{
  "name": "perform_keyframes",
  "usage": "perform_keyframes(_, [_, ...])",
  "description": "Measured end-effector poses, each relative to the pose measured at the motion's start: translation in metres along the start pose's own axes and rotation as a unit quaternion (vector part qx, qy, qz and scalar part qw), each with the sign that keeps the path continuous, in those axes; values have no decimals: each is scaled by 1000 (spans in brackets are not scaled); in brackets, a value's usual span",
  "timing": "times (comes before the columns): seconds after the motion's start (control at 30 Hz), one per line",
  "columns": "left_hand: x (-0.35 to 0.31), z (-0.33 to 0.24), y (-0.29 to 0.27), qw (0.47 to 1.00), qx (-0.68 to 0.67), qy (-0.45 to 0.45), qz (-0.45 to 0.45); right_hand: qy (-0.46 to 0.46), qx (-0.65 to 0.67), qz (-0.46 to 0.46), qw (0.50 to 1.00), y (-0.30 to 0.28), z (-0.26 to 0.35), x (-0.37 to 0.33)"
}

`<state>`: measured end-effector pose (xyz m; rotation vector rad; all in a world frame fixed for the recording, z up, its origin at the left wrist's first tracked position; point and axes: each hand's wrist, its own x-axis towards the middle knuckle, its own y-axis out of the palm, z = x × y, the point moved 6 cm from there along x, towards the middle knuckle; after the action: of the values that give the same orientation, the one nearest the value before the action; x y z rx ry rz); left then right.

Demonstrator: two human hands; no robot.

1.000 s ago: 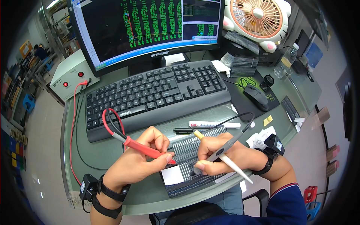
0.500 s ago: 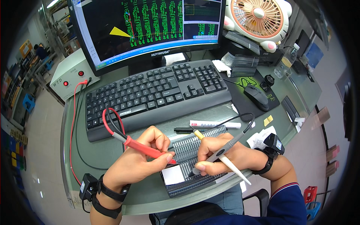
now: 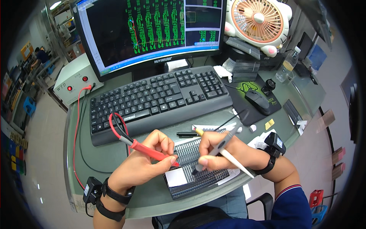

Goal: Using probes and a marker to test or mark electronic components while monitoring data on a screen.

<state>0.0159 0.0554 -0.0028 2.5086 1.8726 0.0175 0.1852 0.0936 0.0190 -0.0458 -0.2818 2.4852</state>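
My left hand is closed round a red test probe, its tip pointing down at a dark panel of narrow circuit-board strips. My right hand pinches a grey test probe, slanted with its dark tip at the strips. A white tapered stick with a yellow end is tucked in the same hand, pointing away from the panel. Whether either tip touches the strips I cannot tell. A white paper piece lies on the panel's left part, between and below my hands.
Behind my hands is a black keyboard, with a monitor showing green board patterns beyond. A mouse, bottle and fan stand right. A grey box feeds the red cable at left. Markers lie near the panel.
The view has shifted slightly. My right hand and the grey probe have moved a little, with the probe's upper part blurred. The yellow pointer on the monitor is gone. My left hand keeps its grip.
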Motion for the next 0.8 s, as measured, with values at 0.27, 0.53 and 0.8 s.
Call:
perform_keyframes(0.27, [2,-3,9,996,50,-48,48,-90,-227,-6,970,-2,36,58])
perform_keyframes(0.53, [-1,1,3,1000,24,-7,19,-33,-270,113,956,-43,51,3])
perform_keyframes(0.8, [1,-2,4,999,13,-18,44,-2,-176,147,973,-66,50,-37])
